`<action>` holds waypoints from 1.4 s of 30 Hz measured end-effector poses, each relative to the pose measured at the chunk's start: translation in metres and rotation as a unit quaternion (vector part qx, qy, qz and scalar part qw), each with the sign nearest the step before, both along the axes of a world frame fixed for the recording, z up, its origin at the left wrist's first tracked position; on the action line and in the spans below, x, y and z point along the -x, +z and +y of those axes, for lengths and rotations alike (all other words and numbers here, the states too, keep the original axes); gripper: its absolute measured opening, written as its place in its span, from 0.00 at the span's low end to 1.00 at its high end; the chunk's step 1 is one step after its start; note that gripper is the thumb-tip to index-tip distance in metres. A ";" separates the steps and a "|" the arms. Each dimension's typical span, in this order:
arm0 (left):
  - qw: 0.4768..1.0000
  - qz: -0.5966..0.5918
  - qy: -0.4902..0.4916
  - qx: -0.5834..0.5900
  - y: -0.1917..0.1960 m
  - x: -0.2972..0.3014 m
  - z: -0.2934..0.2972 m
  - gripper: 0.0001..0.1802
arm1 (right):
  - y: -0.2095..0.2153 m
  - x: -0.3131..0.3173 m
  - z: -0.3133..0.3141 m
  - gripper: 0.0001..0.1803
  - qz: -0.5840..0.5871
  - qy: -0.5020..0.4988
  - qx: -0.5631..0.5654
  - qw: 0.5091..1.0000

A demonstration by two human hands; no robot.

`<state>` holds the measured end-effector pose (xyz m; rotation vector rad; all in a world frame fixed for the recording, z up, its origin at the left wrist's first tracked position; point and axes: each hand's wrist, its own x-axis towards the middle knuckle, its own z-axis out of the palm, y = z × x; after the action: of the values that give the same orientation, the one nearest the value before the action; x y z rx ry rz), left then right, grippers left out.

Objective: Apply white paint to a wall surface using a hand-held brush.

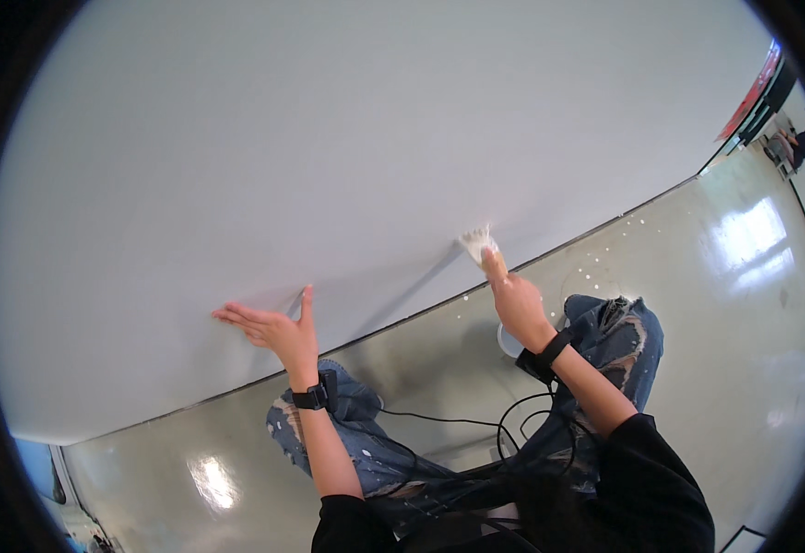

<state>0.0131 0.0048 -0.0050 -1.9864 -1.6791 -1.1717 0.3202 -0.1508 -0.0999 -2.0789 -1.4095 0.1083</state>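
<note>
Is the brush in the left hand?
No, the right hand holds the brush, while the left hand is open and holds nothing.

Head-worn fisheye, near wall [329, 138], facing down toward floor [716, 341].

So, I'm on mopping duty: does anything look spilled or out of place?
Yes: white drops speckle the glossy floor near the wall, right of the paintbrush in the right hand. They look like paint splatter, which seems misplaced there.
</note>
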 end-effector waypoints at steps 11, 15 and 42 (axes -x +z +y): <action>1.000 -0.010 0.002 0.018 -0.010 0.007 0.002 0.70 | 0.058 0.024 -0.025 0.24 0.122 0.141 0.048 0.981; 1.000 -0.008 0.004 0.014 -0.007 0.002 0.000 0.70 | 0.081 0.021 -0.032 0.32 0.107 0.087 -0.098 0.986; 0.999 -0.024 -0.040 -0.001 0.001 -0.003 0.000 0.76 | -0.017 0.005 0.011 0.35 0.042 0.036 -0.021 0.998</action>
<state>0.0158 0.0044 -0.0036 -2.0584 -1.6330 -1.2564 0.3152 -0.1399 -0.1170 -1.9676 -1.4235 0.1932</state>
